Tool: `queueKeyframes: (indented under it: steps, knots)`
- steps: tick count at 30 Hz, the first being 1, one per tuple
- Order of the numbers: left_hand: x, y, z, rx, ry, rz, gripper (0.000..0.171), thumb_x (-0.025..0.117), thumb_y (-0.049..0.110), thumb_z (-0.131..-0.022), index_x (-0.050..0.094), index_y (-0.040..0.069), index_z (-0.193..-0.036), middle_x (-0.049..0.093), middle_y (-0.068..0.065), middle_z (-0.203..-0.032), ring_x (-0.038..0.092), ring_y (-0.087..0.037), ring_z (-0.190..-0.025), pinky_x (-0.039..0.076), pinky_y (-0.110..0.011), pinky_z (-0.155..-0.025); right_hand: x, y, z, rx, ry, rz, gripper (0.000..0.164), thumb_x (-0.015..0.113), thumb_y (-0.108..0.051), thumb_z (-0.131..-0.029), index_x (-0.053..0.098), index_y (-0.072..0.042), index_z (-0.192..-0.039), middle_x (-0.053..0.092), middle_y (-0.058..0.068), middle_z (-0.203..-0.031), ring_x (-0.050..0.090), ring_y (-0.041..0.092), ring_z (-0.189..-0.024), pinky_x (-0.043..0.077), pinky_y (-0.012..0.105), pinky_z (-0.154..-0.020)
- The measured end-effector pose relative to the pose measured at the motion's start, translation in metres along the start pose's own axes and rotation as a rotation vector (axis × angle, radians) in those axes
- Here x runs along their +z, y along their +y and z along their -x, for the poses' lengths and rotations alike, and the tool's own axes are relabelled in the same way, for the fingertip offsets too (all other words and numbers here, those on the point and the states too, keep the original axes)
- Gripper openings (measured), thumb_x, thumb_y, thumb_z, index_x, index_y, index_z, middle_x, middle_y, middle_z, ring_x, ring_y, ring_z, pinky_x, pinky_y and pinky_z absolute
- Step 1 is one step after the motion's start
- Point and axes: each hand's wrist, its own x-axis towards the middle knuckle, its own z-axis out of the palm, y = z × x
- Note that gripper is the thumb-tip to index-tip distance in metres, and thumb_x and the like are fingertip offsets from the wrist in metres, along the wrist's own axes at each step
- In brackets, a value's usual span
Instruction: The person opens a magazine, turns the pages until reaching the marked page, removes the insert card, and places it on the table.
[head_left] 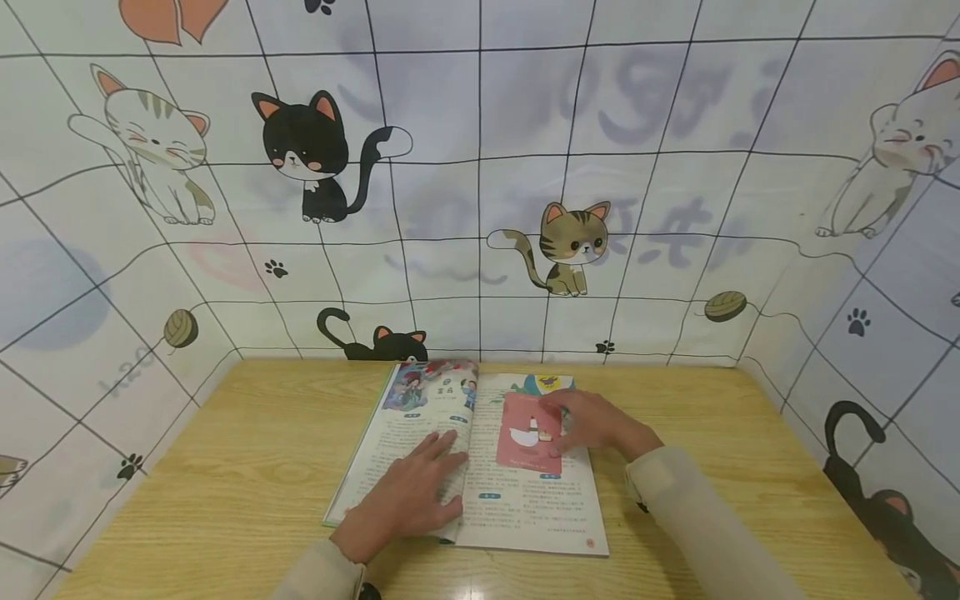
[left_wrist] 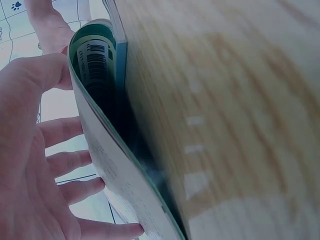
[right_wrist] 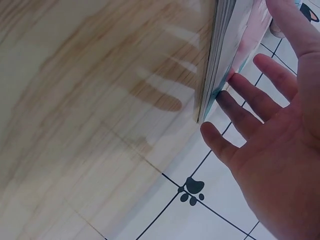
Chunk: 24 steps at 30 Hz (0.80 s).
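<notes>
An open book lies on the wooden table, with printed text and coloured pictures on its pages. My left hand rests on the left page with its fingers spread, near the centre fold. In the left wrist view, the left part of the book bows up off the table, and a barcode shows inside the curl. A pink card with a white drawing lies on the right page. Fingertips of my right hand touch the card's right side. The right wrist view shows those fingers extended, beside the book's page edges.
The light wooden table extends on both sides of the book. Behind it and at both sides stand white walls covered with cat drawings and grid lines. The book's top edge lies close to the back wall.
</notes>
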Motion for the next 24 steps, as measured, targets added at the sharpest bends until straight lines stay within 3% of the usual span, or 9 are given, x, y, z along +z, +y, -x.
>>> queueKeyframes:
  steps: [7, 14, 19, 24]
  knots:
    - [-0.0005, -0.0004, -0.0008, 0.005, -0.002, 0.017, 0.053, 0.063, 0.035, -0.086, 0.062, 0.013, -0.135, 0.044, -0.014, -0.152, 0.041, -0.042, -0.138, 0.048, -0.059, -0.095, -0.0006, -0.0032, 0.0011, 0.005, 0.012, 0.0, 0.081, 0.091, -0.032, -0.069, 0.057, -0.014, -0.14, 0.058, 0.001, -0.137, 0.052, 0.023, -0.122, 0.042, 0.049, -0.105]
    - [0.0006, -0.0016, -0.0006, 0.009, 0.0, 0.011, 0.053, 0.063, 0.035, -0.086, 0.062, 0.013, -0.135, 0.044, -0.014, -0.152, 0.042, -0.041, -0.138, 0.047, -0.057, -0.097, -0.0003, -0.0024, 0.0034, -0.026, 0.048, -0.038, 0.082, 0.092, -0.032, -0.068, 0.058, -0.013, -0.14, 0.048, 0.011, -0.144, 0.048, 0.032, -0.127, 0.042, 0.052, -0.104]
    - [0.0003, -0.0016, 0.0004, 0.005, -0.005, 0.023, 0.053, 0.064, 0.034, -0.086, 0.062, 0.012, -0.134, 0.044, -0.014, -0.152, 0.042, -0.041, -0.138, 0.048, -0.059, -0.095, 0.0029, 0.002, 0.002, -0.069, 0.091, -0.023, 0.073, 0.092, -0.031, -0.067, 0.065, -0.007, -0.13, 0.053, 0.009, -0.132, 0.053, 0.027, -0.115, 0.047, 0.046, -0.099]
    - [0.0009, -0.0006, 0.0003, 0.003, -0.002, 0.029, 0.053, 0.063, 0.034, -0.086, 0.062, 0.012, -0.134, 0.044, -0.014, -0.152, 0.042, -0.042, -0.138, 0.049, -0.061, -0.093, 0.0031, 0.005, 0.0031, -0.081, 0.116, -0.02, 0.066, 0.092, -0.033, -0.066, 0.068, -0.006, -0.122, 0.057, 0.01, -0.131, 0.054, 0.029, -0.12, 0.046, 0.048, -0.101]
